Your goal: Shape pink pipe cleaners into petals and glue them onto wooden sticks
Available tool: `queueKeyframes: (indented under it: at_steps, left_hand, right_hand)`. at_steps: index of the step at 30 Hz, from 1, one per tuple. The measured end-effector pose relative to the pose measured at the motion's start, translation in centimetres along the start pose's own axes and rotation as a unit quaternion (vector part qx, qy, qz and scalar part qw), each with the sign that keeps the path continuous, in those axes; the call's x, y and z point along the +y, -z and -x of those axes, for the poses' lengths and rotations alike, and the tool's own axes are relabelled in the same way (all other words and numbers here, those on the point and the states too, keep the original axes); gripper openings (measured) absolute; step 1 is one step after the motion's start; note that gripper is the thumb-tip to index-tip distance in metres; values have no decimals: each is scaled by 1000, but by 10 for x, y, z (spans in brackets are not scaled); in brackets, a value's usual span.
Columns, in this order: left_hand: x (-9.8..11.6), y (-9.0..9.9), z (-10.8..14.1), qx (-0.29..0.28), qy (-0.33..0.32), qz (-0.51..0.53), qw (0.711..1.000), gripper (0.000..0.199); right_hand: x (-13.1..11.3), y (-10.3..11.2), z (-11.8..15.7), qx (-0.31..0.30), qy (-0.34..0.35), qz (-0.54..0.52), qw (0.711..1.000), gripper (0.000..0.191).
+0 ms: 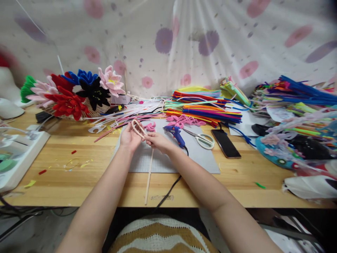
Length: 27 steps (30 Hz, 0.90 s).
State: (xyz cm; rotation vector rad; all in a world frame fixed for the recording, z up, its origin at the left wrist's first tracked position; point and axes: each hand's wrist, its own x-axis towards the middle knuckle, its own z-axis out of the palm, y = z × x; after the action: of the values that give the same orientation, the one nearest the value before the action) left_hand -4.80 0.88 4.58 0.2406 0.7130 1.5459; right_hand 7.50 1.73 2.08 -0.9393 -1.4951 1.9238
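A pale cream pipe cleaner (149, 179) is bent into a loop at its upper end, and its long tail hangs down toward the table's front edge. My left hand (129, 138) is curled round the loop, palm up, holding its left side. The fingers of my right hand (158, 141) pinch the pipe cleaner where the loop meets the tail. Both hands are over a grey cutting mat (168, 165). Just beyond them lie curled pink pipe cleaner pieces (150, 126). A blue glue gun (177, 134) rests right of my right hand, beside scissors (202, 140).
A black phone (225, 144) lies right of the mat. Bundles of coloured pipe cleaners (207, 112) line the back. Pipe cleaner flowers (71, 102) stand at the back left. A white power strip (26, 158) sits far left. The glue gun's black cord (170, 191) crosses the front edge.
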Motion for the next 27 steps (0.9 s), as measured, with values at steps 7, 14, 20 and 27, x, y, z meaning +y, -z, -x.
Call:
queueKeyframes:
  at_steps: [7,14,20,27]
  left_hand:
    - [0,12,1,-55,4,-53,997,14]
    - [1,14,1,-31,-8,-66,997,11]
    - [4,11,8,-47,34,-84,995,13]
    - [2,15,-1,-42,3,-88,995,5]
  right_hand:
    - [0,12,10,-152,-67,-138,976,14]
    - [0,13,14,-210,-67,-140,965,12]
    - [4,19,14,-261,-89,-168,947,13]
    - [6,19,13,-258,-87,-171,947,15]
